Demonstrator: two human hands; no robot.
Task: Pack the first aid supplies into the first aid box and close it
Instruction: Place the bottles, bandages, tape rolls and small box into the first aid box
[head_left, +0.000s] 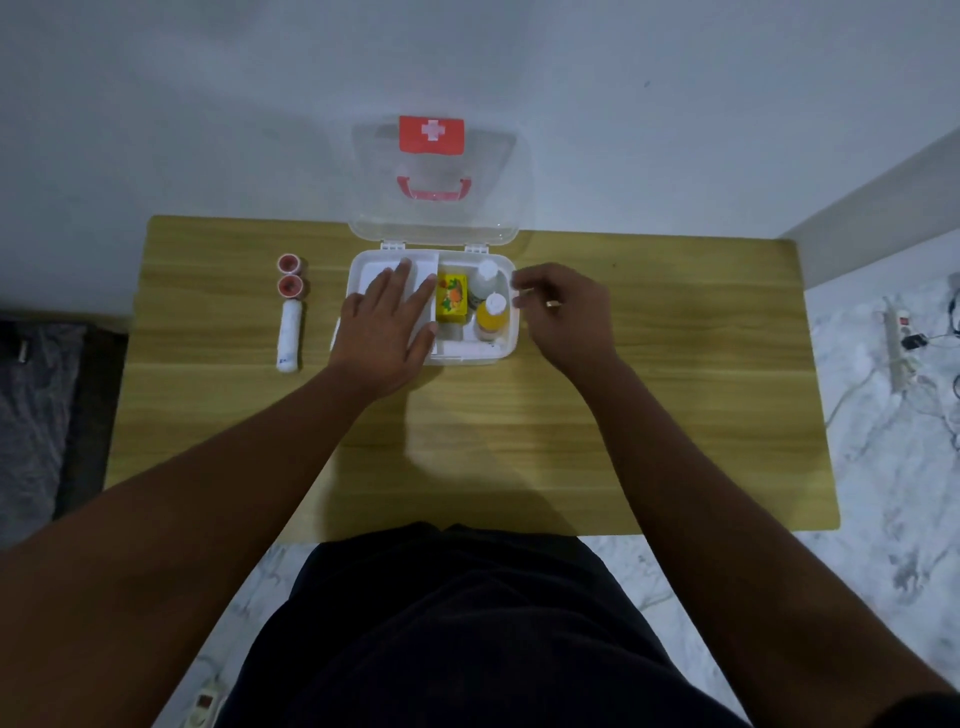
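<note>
Wood-grain table (649, 415) carries your white first aid box (467, 358), its clear lid (441, 218) swung up behind. Your left hand (387, 327) lies flat, fingers straight, on the white tray (371, 267) in the box's left half. Your right hand (566, 312) hovers at the box's right rim, fingers loosely curled (holding nothing). A bandage roll (289, 335) lies left of the box. Inside it sit a yellow carton (451, 299) and two bottles (491, 319). Two tape rolls (291, 285) lie left of the box.
</note>
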